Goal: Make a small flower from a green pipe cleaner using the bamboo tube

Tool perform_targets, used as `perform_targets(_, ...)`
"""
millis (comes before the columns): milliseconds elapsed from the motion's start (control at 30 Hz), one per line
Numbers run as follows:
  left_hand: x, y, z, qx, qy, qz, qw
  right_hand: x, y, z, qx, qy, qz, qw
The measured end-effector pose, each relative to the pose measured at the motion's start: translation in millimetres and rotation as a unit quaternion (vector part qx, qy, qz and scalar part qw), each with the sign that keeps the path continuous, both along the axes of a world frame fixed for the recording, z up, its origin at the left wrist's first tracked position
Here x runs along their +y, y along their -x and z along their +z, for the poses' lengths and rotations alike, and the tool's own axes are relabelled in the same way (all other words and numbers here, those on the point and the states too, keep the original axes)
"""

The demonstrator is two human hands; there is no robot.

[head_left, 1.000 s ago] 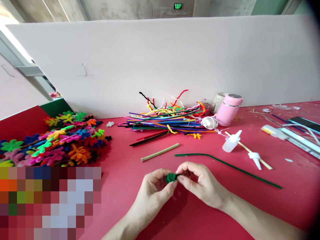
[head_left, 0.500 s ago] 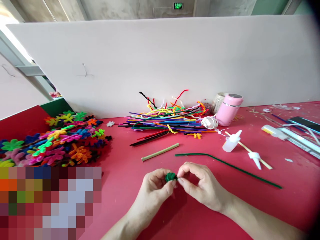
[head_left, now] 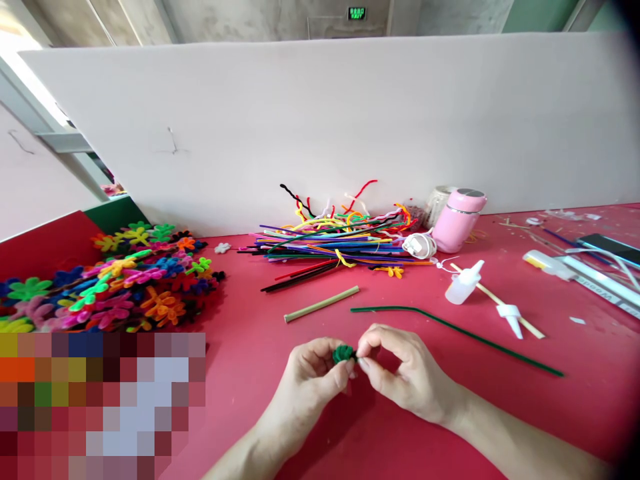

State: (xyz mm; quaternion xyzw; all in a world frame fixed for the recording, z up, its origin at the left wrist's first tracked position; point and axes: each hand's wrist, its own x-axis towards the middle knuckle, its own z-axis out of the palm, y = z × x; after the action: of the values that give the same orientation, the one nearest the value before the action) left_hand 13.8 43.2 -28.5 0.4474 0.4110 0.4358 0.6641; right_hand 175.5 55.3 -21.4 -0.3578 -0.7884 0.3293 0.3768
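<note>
A small coil of green pipe cleaner (head_left: 343, 353) was held just above the red surface (head_left: 250, 373), near its front edge and between the two hands. The left hand (head_left: 313, 377) was closed on the coil from the left, with thumb and forefinger pinching its body. The right hand (head_left: 400, 373) was pressed in from the right, its fingertips (head_left: 363, 363) pinched on the coil's edge, where the free end appeared to be worked in.

Compared with the views taken a second and half a second before, little had changed. Both hands were kept in nearly the same place, and the coil was shifted only slightly. The fingertips of the right hand were drawn a little closer to the coil. From this it was judged that the winding was near its end and that the last turn was being tightened rather than a new one begun.

A long green pipe cleaner (head_left: 450, 330) was left lying straight on the surface behind the hands, apart from them. A tan stick (head_left: 321, 304) lay further left. A bundle of coloured pipe cleaners (head_left: 330, 243) was stacked by the white board (head_left: 320, 120), with a pink flask (head_left: 457, 219) beside it. A heap of finished pipe-cleaner flowers (head_left: 115, 280) was piled at the far left.
</note>
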Motion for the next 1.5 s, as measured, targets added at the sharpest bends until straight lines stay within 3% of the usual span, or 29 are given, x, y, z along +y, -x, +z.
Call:
perform_targets(300, 1.6, 2.2, -0.1, -0.070, 0.051, -0.035, 0.996, 1.5, -2.8, -3.3, 0.055, 0.052, 0.004, 0.997)
perform_targets(467, 1.0, 1.9, -2.4, -0.082, 0.056, -0.011, 0.995, 0.3, -2.5, -2.3, 0.066, 0.060, 0.021, 0.996)
perform_targets(633, 1.7, 1.8, -0.2, 0.013, 0.007, -0.017, 1.000, 1.1, -4.1, -2.8, 0.068, 0.048, -0.006, 0.997)
perform_targets(767, 2.9, 2.8, 2.8, 0.087, -0.027, -0.025, 0.996, 4.7, -5.5, -4.0, 0.041, 0.013, -0.028, 0.999)
perform_targets(900, 4.6, 5.5, 3.7, 0.109, -0.028, -0.039, 0.993, 8.9, -8.6, -3.2, 0.022, -0.013, 0.020, 0.999)
perform_targets(1033, 7.0, 8.2, 6.9, 0.127, -0.012, -0.099, 0.987, 13.8, -14.1, 1.2, -0.018, -0.015, 0.077, 0.997)
perform_targets(1200, 9.0, 10.6, 6.2, 0.076, 0.025, -0.145, 0.986, 18.5, -19.7, 7.2, -0.071, -0.046, 0.126, 0.988)
perform_targets(1500, 7.4, 9.3, 8.0, 0.049, 0.023, -0.139, 0.989, 11.3, -12.6, 2.3, -0.127, -0.207, 0.068, 0.968)
